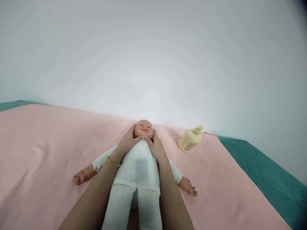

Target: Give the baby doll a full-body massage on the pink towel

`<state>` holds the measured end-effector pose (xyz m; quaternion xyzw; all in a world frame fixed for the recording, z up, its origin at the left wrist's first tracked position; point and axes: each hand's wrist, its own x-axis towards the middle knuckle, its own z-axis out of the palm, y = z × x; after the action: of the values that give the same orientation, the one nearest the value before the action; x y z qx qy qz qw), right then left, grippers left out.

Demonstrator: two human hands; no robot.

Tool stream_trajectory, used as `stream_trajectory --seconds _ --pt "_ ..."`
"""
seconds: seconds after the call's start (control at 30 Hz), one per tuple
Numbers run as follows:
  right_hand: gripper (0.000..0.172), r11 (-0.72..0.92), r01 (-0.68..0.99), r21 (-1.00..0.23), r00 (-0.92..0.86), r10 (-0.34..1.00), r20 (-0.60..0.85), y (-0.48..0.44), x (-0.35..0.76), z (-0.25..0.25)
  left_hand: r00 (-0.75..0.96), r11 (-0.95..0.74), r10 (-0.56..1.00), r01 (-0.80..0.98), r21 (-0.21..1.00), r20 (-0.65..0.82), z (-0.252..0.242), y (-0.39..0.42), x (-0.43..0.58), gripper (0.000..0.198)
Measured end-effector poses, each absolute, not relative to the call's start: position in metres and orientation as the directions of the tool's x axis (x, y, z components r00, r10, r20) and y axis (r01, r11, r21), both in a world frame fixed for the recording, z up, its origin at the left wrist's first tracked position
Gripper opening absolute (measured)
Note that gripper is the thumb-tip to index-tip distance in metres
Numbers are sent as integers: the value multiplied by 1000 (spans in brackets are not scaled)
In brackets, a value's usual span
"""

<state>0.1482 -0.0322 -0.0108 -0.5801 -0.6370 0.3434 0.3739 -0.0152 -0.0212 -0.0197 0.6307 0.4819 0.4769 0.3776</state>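
Observation:
A baby doll [141, 163] with a white cloth body lies on its back, its head farthest from me and its arms spread to both sides. My left hand [128, 140] cups one side of the doll's head, the thumb under its chin. On the other side, my right hand [155, 145] does the same, so the two thumbtips nearly meet at the chin. Both hands are closed around the head. A grey patch shows on the doll's belly. The fingertips behind the head are partly hidden.
A pale yellow pump bottle [190, 140] stands to the right of the doll's head. Under everything lies a pink cloth [48, 153], with a green sheet [259, 163] showing past its right edge. A white wall [153, 57] rises behind.

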Motion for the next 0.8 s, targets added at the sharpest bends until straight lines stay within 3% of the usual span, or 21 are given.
stream_trajectory --seconds 0.33,0.8 --pt "87 83 460 -884 -39 997 73 -32 149 -12 34 -149 989 248 957 146 -16 -23 -14 81" --pt "88 57 389 -920 -91 996 23 -30 158 -12 109 -190 981 348 918 162 -11 -24 -21 72"
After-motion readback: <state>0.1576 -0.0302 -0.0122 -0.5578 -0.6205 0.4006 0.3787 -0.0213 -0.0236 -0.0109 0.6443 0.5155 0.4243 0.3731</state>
